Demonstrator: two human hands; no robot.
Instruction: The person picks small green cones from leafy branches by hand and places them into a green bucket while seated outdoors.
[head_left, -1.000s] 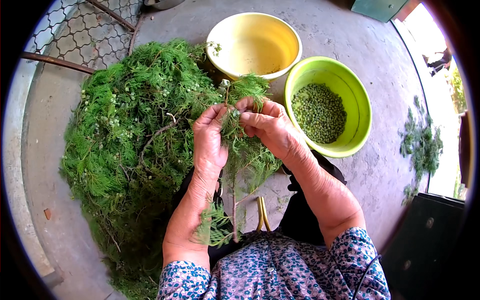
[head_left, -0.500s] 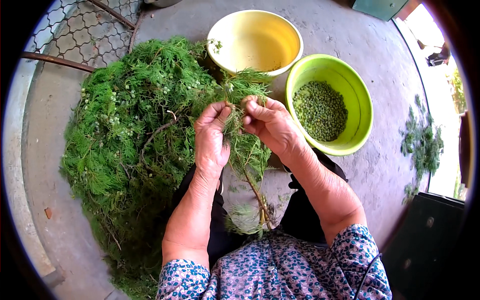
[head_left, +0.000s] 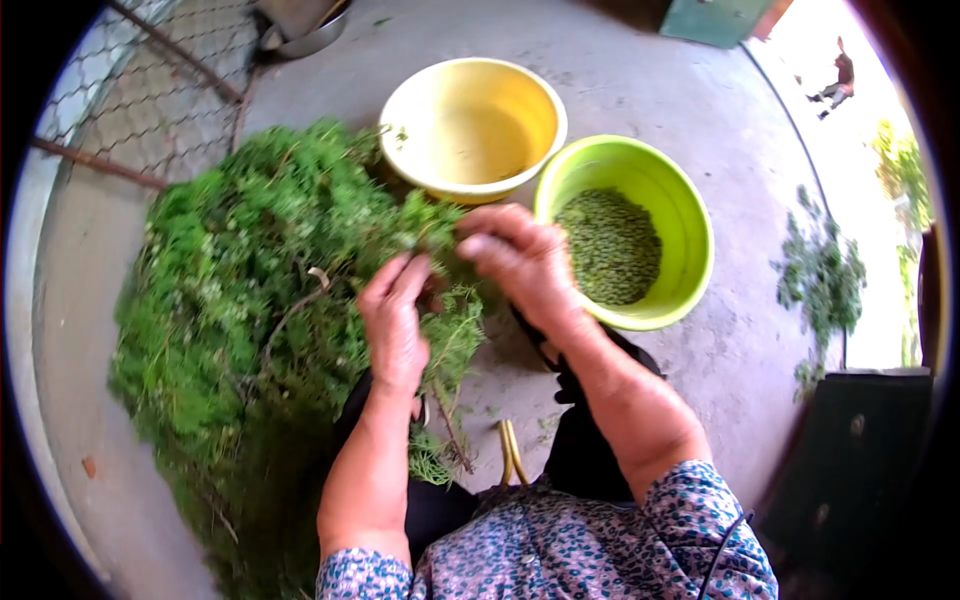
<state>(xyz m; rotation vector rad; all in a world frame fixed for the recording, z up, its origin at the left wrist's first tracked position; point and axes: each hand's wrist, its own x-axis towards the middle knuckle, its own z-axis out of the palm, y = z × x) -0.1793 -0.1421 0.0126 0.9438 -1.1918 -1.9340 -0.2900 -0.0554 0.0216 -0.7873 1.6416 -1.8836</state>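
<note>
My left hand (head_left: 392,325) is closed on a leafy evergreen branch (head_left: 455,335); its woody stem hangs down between my knees. Just right of the branch's upper sprays, my right hand (head_left: 528,268) has its fingers curled together in a pinch. Blur hides whatever they may hold. That hand is close to the left rim of a lime-green bucket (head_left: 692,225), with many small green cones or berries (head_left: 610,245) in its bottom. On my left lies a big heap of evergreen branches (head_left: 230,290), pale green cones dotted among its leaves.
Beyond my hands stands a yellow basin (head_left: 470,115) with a few bits inside. Loose greenery (head_left: 820,265) lies on the concrete floor at the right, near a dark green box-like thing (head_left: 850,470). A metal pan (head_left: 310,38) and wire mesh (head_left: 175,90) are at the far left.
My view has shifted, so the containers appear lower and further left. My hands have drawn apart a little, and the branch has swung left towards the heap.
</note>
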